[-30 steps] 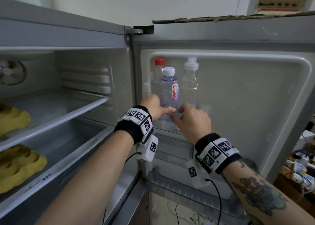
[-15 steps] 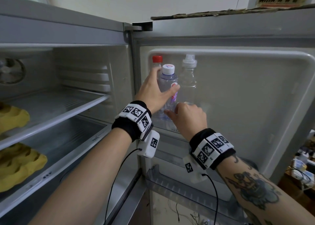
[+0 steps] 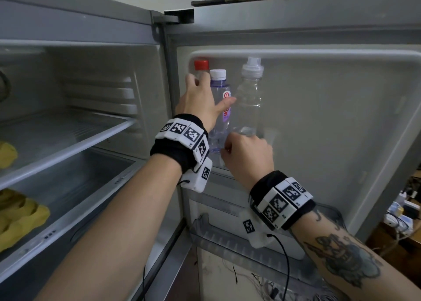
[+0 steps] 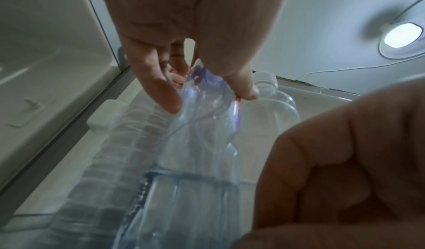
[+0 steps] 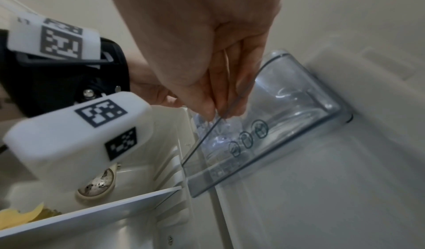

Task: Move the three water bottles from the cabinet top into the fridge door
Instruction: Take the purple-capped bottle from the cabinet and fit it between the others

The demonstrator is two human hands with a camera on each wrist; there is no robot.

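Observation:
Three bottles stand side by side in the clear top shelf (image 5: 287, 125) of the open fridge door: a red-capped bottle (image 3: 201, 66), a white-capped purple-tinted bottle (image 3: 218, 89) and a clear bottle (image 3: 249, 100). My left hand (image 3: 205, 93) holds the white-capped bottle (image 4: 207, 125) high up, with the thumb on its right side and the fingers between it and the red-capped one. My right hand (image 3: 237, 150) is low, its fingers curled down inside the shelf at the foot of the clear bottle (image 5: 216, 140). Its fingertips are hidden in the head view.
The fridge compartment stands open on the left, with glass shelves and yellow egg trays (image 3: 20, 218). A lower door shelf (image 3: 227, 239) sits beneath my right wrist. A cluttered desk (image 3: 401, 214) shows past the door's right edge. Cables hang below.
My left hand has slid up from the foot of the white-capped bottle to its upper part. The right hand has stayed at the shelf. The bottles stand slightly further apart.

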